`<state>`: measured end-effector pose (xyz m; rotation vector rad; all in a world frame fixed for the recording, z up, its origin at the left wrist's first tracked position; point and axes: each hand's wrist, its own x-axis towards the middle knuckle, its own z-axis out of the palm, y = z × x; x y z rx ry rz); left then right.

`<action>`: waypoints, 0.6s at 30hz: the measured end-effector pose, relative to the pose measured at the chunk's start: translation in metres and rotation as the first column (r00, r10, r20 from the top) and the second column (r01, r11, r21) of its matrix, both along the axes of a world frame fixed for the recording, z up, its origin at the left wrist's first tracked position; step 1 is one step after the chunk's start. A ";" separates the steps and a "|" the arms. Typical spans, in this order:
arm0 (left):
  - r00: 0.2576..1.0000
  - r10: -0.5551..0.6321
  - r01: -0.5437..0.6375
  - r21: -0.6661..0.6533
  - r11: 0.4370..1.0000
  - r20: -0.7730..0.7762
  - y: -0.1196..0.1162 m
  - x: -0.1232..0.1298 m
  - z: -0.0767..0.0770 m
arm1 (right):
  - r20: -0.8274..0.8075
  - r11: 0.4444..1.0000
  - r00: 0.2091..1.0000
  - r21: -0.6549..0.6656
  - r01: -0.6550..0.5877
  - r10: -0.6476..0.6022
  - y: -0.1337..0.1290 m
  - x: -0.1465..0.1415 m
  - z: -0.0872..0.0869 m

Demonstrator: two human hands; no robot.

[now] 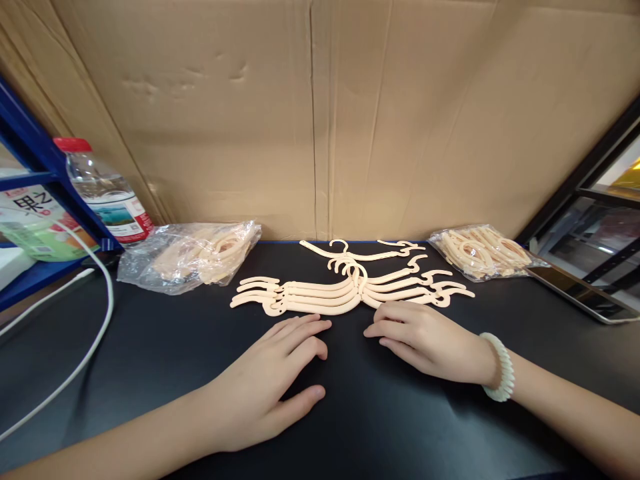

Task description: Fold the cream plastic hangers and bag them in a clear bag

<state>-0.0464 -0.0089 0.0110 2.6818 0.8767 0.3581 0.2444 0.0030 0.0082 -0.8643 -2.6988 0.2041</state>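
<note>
Several beige folding clothes hangers (320, 308) lie nested in a row on the black table, their arms spread and their hooks bunched at the middle. Behind them rests another beige hanger (325, 253), with a small loose-looking arm piece near its right end. My left hand (275, 373) is just in front of the row's left half, fingers apart and holding nothing. On the other side, my right hand (425, 340), with a pale coiled band on the wrist, is near the front hanger's right arm. Its fingers are loosely bent, with nothing seen in them.
A clear bag (193, 257) of beige hanger parts lies at left, another bag (483, 250) at right. Beside the left one stands a water bottle (107, 190). A phone (590, 293) lies at right, a white cable (107, 313) at left. Cardboard (225, 113) rises behind.
</note>
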 end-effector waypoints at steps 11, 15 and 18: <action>1.000 -0.013 0.013 0.007 1.000 -0.027 0.001 0.001 0.001 | -0.006 1.000 1.000 -0.003 0.001 -0.001 0.000 -0.001 0.001; 0.999 -0.012 0.012 0.014 1.000 -0.037 0.000 0.000 0.000 | -0.007 1.000 1.000 0.002 -0.001 0.001 0.001 -0.001 0.002; 0.999 -0.011 0.011 0.019 1.000 -0.040 0.000 -0.001 -0.001 | -0.006 1.000 1.000 0.000 0.000 0.000 0.000 -0.001 0.002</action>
